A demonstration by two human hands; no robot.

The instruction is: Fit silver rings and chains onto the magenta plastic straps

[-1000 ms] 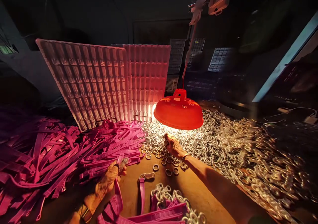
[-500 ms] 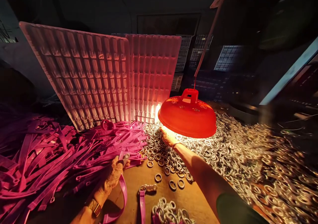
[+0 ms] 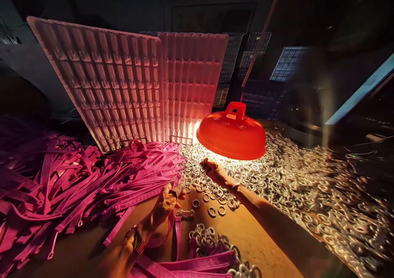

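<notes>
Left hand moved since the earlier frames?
Yes: the left hand has shifted rightward, ending closer to the single pink strap lying on the bare part of the table.

A flat magenta strap (image 3: 170, 223) hangs from the left hand (image 3: 168, 199) over the brown worktop (image 3: 246, 233); round, silvery metal rings (image 3: 252, 181) (a few lying singly) spread thickly around the right hand (image 3: 216, 173).

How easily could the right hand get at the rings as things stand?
Yes, quite easily, it seems: the right hand is right at the rings, with nothing visible in the way. The lamp hangs beyond the hand and higher, apparently leaving the near side open.
</notes>
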